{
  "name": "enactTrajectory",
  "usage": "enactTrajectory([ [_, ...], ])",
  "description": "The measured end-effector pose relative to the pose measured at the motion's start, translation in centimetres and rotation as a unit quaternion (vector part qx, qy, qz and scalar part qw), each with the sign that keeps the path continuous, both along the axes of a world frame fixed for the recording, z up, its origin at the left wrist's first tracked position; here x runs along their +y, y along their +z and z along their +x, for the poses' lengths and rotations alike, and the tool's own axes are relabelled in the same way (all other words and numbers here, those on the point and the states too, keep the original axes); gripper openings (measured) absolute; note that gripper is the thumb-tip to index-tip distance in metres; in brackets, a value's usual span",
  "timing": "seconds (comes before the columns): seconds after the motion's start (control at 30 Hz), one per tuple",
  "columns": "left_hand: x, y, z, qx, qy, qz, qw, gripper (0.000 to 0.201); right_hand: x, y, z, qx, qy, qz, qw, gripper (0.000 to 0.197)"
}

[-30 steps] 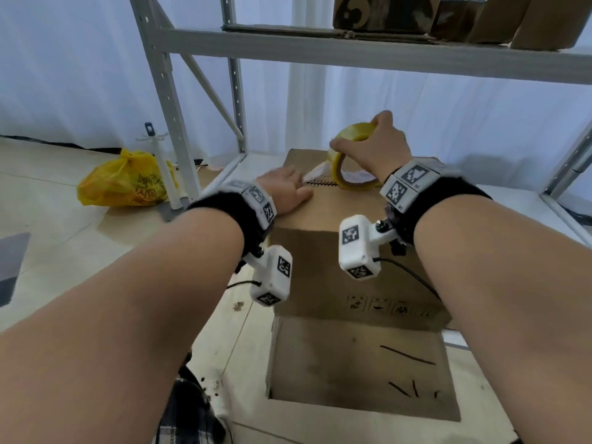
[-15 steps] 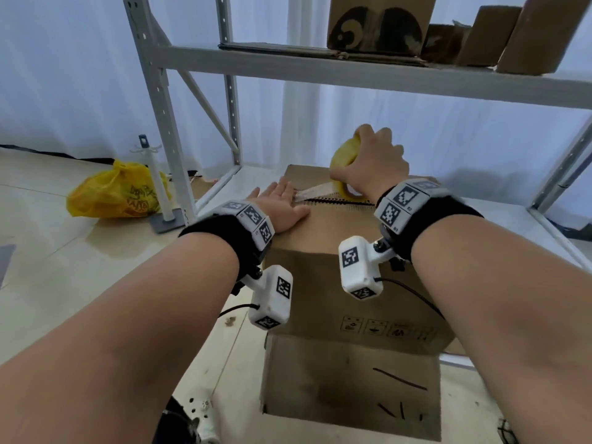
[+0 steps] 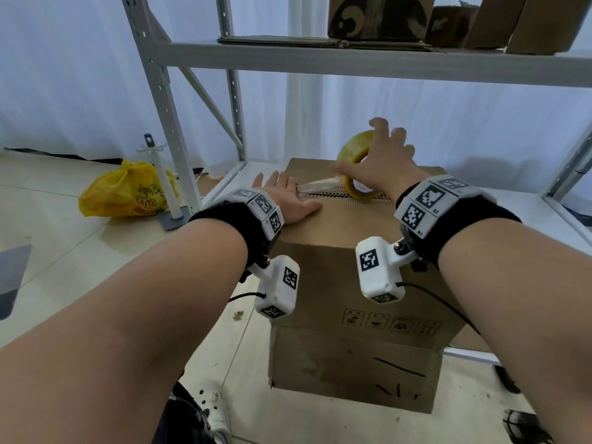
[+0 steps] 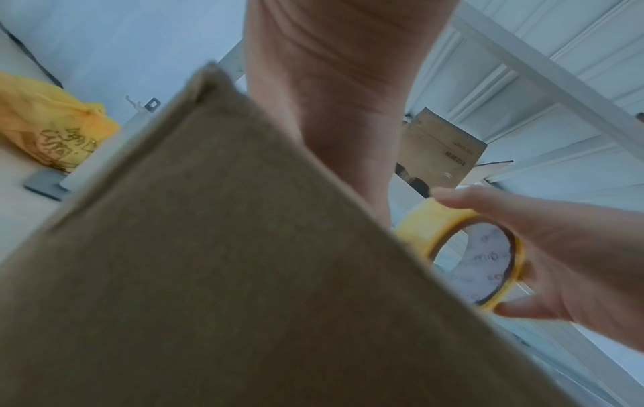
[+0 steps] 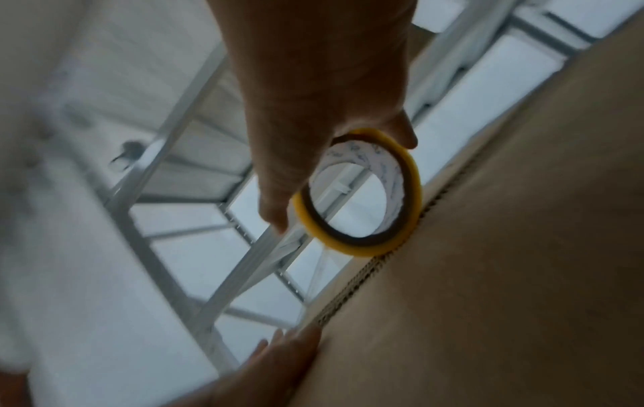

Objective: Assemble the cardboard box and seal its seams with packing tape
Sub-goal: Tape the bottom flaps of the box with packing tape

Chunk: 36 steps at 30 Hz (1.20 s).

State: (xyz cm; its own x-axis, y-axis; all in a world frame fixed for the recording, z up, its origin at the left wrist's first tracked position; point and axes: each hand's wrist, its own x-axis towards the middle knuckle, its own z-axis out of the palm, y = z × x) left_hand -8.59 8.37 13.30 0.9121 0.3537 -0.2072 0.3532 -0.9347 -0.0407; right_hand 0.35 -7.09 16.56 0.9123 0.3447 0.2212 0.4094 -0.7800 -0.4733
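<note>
On the cardboard box [image 3: 323,261]: left hand [image 3: 285,200] at left, tape roll [image 3: 354,161] on edge at right under right hand [image 3: 381,161]; plastic bag [image 3: 125,190] far left on floor.

1. The pale tiled floor [image 3: 57,238] carries a grey metal rack [image 3: 160,100], whose upright stands on it at the left.
2. A knotted yellow plastic bag [image 3: 128,190] lies on the floor just beside that upright, with a white stand on a grey base [image 3: 174,219] next to it.
3. The cardboard box [image 3: 339,283] stands on a low white board [image 3: 528,206] of the rack.
4. The rack's upper shelf [image 3: 384,64] holds flattened cardboard sheets [image 3: 288,41] and several brown cartons [image 3: 378,14] standing on and beside them.
</note>
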Motion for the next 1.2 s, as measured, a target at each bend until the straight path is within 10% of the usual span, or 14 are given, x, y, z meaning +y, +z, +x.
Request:
enactTrajectory([
  [0.3,-1.1,0.7,-2.3,-0.032,-0.096,-0.061,0.993,0.078,-1.7,-1.3,0.0,0.064,0.019,0.130,0.989,0.085],
  [0.83,-0.4,0.2,-0.5,0.009,-0.095,-0.011,0.995,0.065,-0.5,-0.9,-0.5,0.019,0.008,0.026,0.999,0.084],
  [1.2,-0.2,-0.3,-0.2,-0.003,-0.076,0.039,0.996,0.071,-1.4,-0.5,-0.2,0.088,0.033,0.120,0.988,0.083],
])
